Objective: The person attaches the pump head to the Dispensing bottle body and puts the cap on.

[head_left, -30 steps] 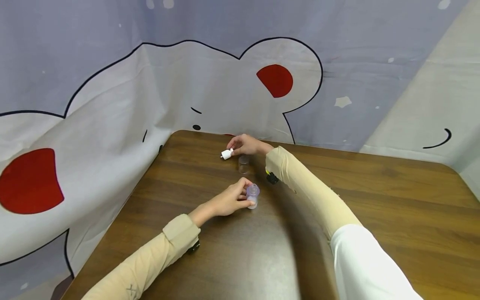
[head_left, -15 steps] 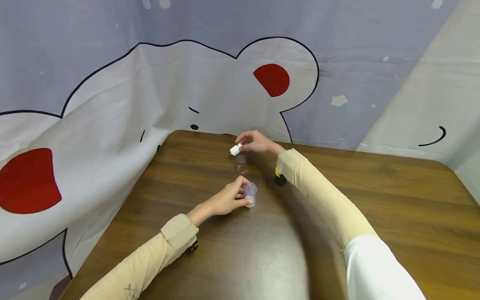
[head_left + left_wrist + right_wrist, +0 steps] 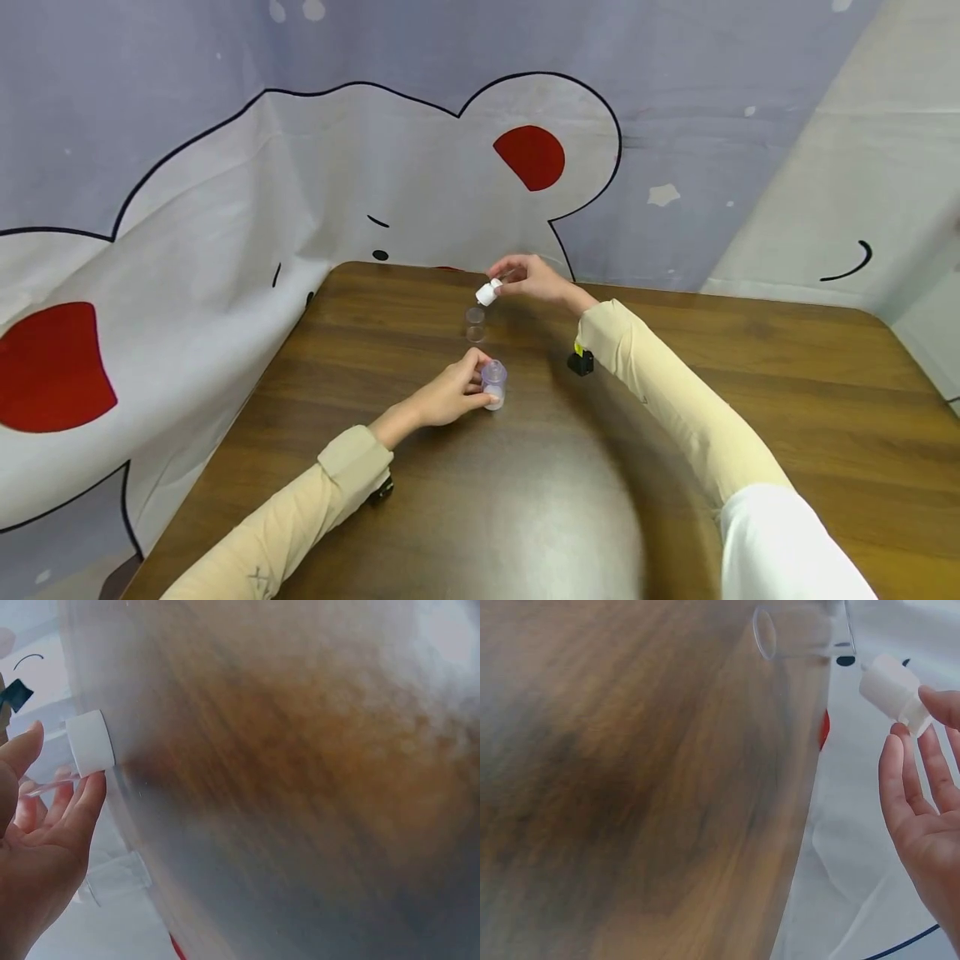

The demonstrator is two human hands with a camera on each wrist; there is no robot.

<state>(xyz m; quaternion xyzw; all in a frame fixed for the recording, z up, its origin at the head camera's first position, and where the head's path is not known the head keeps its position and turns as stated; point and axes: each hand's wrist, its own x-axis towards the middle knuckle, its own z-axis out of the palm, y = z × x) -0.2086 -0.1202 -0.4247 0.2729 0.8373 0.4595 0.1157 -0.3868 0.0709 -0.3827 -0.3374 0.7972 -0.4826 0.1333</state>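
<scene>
In the head view my left hand point(image 3: 448, 393) holds a small clear container point(image 3: 494, 374) with a purple-tinted rim and a white lower part, upright at the tabletop. The left wrist view shows its white end point(image 3: 91, 742) beside the thumb and fingertips. My right hand point(image 3: 531, 277) pinches a small white bottle-shaped piece point(image 3: 487, 292) with a short nozzle, tilted nozzle-down above the table. Thumb and fingertips grip its narrower end point(image 3: 915, 718) in the right wrist view. Between the hands stands a clear cylinder point(image 3: 475, 326), just below and left of the white piece.
The brown wooden table point(image 3: 360, 333) reaches back to a hanging cloth point(image 3: 420, 167) with a cartoon print. Small black devices point(image 3: 581, 360) are worn at both wrists. The table's left edge runs along the cloth.
My right hand has carried the white piece rightward, from left of the clear cylinder to its upper right. My left hand keeps its hold on the container; the view has shifted slightly.
</scene>
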